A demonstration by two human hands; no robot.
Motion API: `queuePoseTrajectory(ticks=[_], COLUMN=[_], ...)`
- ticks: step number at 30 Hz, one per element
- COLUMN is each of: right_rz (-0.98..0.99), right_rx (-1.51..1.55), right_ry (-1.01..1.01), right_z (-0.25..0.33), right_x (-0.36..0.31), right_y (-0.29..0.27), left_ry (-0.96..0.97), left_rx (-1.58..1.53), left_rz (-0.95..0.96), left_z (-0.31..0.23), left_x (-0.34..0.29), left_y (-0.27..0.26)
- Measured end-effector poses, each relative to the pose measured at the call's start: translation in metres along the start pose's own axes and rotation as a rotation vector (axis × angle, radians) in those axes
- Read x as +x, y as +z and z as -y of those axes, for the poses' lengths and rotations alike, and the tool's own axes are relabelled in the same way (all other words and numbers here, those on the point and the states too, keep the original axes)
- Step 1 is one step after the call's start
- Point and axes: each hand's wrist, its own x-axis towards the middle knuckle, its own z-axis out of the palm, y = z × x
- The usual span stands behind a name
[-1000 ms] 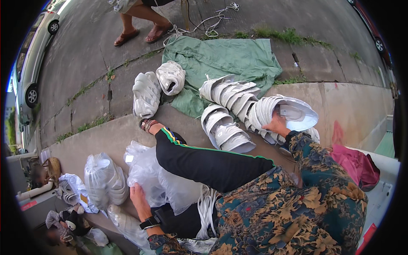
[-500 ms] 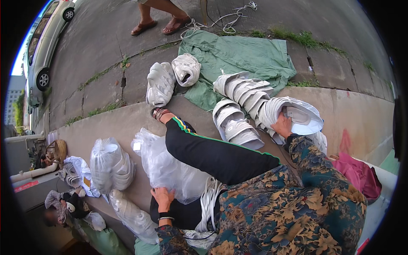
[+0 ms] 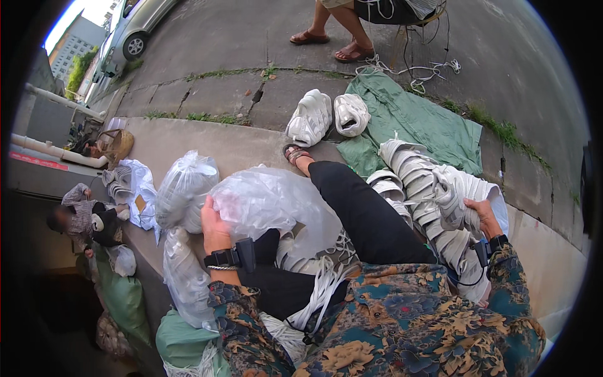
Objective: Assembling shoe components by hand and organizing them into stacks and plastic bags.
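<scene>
My left hand grips the edge of a large clear plastic bag, its fingers partly veiled by the film. The bag is spread over my left leg, and white shoe uppers show beneath it. On the right, my right hand is closed round a nested bunch of white shoe uppers. Long rows of similar stacked uppers lie beside my right leg. A bundle of white laces hangs across my lap.
Two white bundles of uppers stand near my foot, beside a green sheet. Filled clear bags and green sacks are at the left. One person sits far left; another's sandalled feet are ahead.
My left hand has lifted the plastic bag from my leg, spreading it out. The right hand now holds a bunch of uppers raised at the row. The view has swung left.
</scene>
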Motion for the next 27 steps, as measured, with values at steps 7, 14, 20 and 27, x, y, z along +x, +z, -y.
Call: queuePoseTrajectory(ticks=[7,14,20,27], right_rz=[0.251,0.567,0.812,0.774], right_rx=[0.354,0.247,0.179,0.258], right_ry=[-0.185,-0.421,-0.333,-0.218], right_z=[0.124,0.204,0.192,0.199], right_x=[-0.048,-0.139,-0.149,-0.126], right_y=[0.023,0.142,0.219,0.277], left_ry=[-0.034,0.247,0.245,-0.022], left_rx=[-0.089,0.108,0.315,1.085], left_rz=[0.288,0.21,0.118,0.253], left_z=[0.013,0.027,0.029,0.051], left_x=[-0.027,-0.03,-0.056,-0.129], left_y=[0.039,0.074,0.114,0.111])
